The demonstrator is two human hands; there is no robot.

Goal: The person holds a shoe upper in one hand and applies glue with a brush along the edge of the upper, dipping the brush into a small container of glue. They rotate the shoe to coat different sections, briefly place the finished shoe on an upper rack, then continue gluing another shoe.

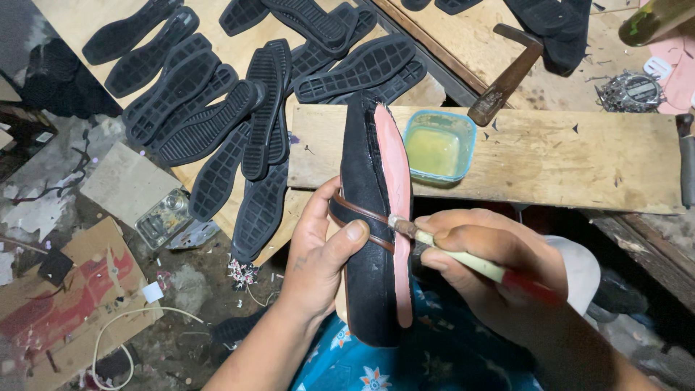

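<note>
Left hand (318,253) wrapped around a black shoe upper (365,239) stretched over a last, thumb pressed across its brown strap (358,211), fingers hidden behind. Shoe held sole side up, toe pointing away toward the wooden board (550,156), heel down near the blue floral cloth (405,362) on the lap. Pink insole (397,188) exposed along the shoe's right edge, running its whole length. Right hand (492,257) closed around a small brush (463,259) with a pale handle ending in red, bristle end touching the insole just where the strap crosses. Shoe thus clamped in the left grip at mid-length, brush tip just beside the left thumb. Beyond the toe, on the board, a square blue tub (439,145) of yellowish glue. Farther back, a hammer (507,72) lying on another plank. To the left, a spread of black rubber outsoles (217,116), overlapping, tread side up. Below those, torn cardboard (69,304) and scraps on the dirty floor.
</note>
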